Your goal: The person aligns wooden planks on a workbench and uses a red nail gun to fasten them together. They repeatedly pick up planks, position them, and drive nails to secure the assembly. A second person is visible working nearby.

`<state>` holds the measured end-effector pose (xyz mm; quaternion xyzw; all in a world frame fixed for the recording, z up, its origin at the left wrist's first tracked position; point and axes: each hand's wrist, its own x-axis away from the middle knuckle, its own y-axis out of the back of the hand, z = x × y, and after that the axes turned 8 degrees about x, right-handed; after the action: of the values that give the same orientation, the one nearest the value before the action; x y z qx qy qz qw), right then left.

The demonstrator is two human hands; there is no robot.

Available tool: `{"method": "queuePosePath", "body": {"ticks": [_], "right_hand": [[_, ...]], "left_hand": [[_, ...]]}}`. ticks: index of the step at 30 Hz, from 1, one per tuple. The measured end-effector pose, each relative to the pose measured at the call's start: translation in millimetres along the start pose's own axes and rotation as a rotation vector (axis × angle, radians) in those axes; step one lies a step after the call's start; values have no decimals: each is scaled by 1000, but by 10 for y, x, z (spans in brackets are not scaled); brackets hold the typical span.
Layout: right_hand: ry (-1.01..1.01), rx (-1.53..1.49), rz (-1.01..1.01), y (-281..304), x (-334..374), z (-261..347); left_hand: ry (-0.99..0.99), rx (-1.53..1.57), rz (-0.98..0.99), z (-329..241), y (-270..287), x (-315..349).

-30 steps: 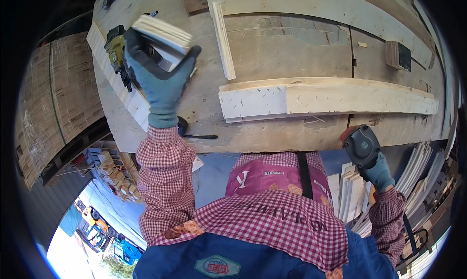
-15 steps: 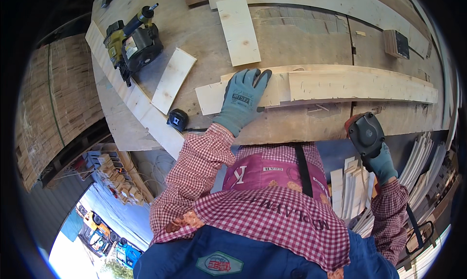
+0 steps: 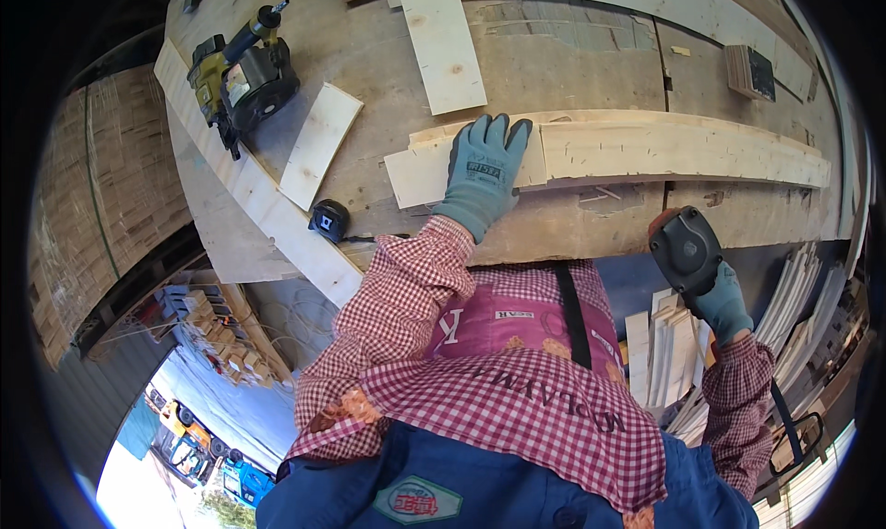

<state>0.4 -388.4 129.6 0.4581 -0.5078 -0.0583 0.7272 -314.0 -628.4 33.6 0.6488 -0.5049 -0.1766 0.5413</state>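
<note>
My left hand (image 3: 484,174), in a grey-blue glove, grips a short pale board (image 3: 413,180) across its width, fingers over the far side and thumb toward the near edge. This board lies at the left end of a long wooden strip (image 3: 683,150), its right end close against the strip's upper piece. Off the bench's near edge, my right hand (image 3: 724,303), gloved too, is closed round the handle of what looks like a nail gun (image 3: 688,250) with a dark bolted cap and a red side. Its nose is hidden.
On the bench (image 3: 572,234) lie a coil nailer (image 3: 245,81), a tape measure (image 3: 329,220), loose boards (image 3: 443,49) (image 3: 320,146) and a small wood block (image 3: 749,72). Wood strips (image 3: 660,354) stand below at the right. A wrapped stack of wood (image 3: 120,187) stands left.
My left hand has slid right along with the short board, closing it up against the long strip's upper piece. The nail gun stays about where it was. The view has shifted slightly.
</note>
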Motion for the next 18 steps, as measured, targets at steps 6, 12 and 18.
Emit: {"method": "queuePosePath", "body": {"ticks": [6,12,18], "right_hand": [[-81,-115,97,-2,-91,-99],[-57,-104,124,33,-136,-78],[-14,-48,111,86,-109,-47]], "left_hand": [[-23,-17,21,-11,47,-21],[-50,-7,8,41,34,-11],[-25,-60,-54,59,-210,-84]]}}
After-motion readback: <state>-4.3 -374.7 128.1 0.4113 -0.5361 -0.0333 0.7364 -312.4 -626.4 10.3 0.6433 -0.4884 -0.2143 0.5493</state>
